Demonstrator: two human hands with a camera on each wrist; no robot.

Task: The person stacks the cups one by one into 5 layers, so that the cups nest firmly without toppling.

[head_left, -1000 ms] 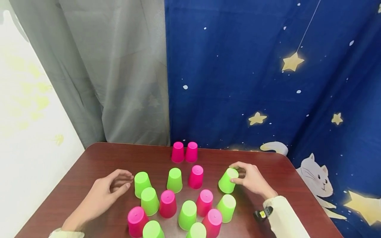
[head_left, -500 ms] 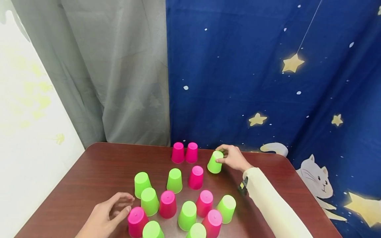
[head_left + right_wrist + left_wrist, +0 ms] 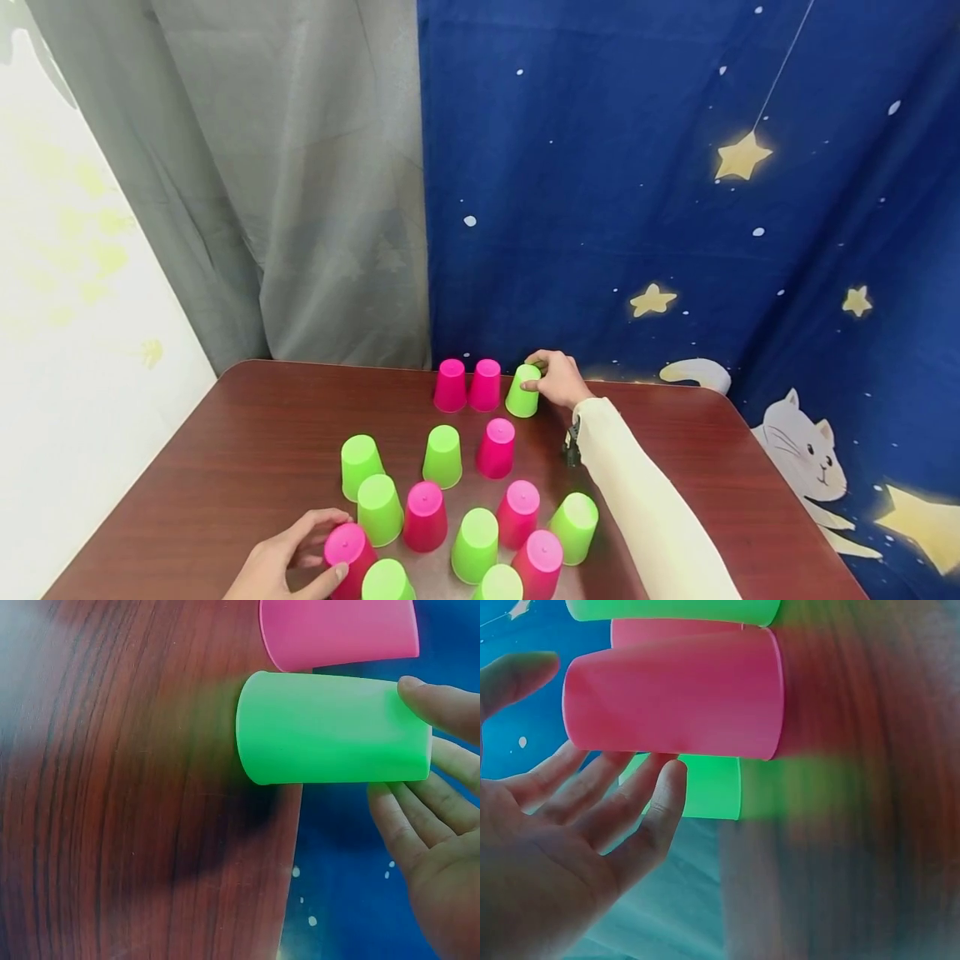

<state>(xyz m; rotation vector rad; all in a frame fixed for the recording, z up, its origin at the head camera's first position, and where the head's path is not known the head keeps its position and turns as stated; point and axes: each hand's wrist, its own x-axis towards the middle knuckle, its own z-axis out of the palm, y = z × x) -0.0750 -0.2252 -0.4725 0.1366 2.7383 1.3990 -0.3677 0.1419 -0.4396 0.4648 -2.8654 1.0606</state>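
At the far edge of the table, my right hand (image 3: 561,380) holds a light green cup (image 3: 522,392) that stands upside down beside two pink cups (image 3: 485,386). In the right wrist view the thumb lies on the green cup (image 3: 337,729) near its base, with fingers on the opposite side. My left hand (image 3: 288,560) is around a pink cup (image 3: 349,554) at the front left. The left wrist view shows its loosely bent fingers (image 3: 664,802) right at the side of that pink cup (image 3: 675,694), while the thumb stands apart from it.
Several upside-down green and pink cups stand across the middle and front, including a green cup (image 3: 442,457) and a pink cup (image 3: 496,448) behind the cluster. The brown table (image 3: 277,408) ends at a gray curtain (image 3: 337,208) and a blue curtain (image 3: 570,192).
My right hand has carried the green cup from the right side back and left, to the end of the far pink pair. My left hand has come down toward the front pink cup.
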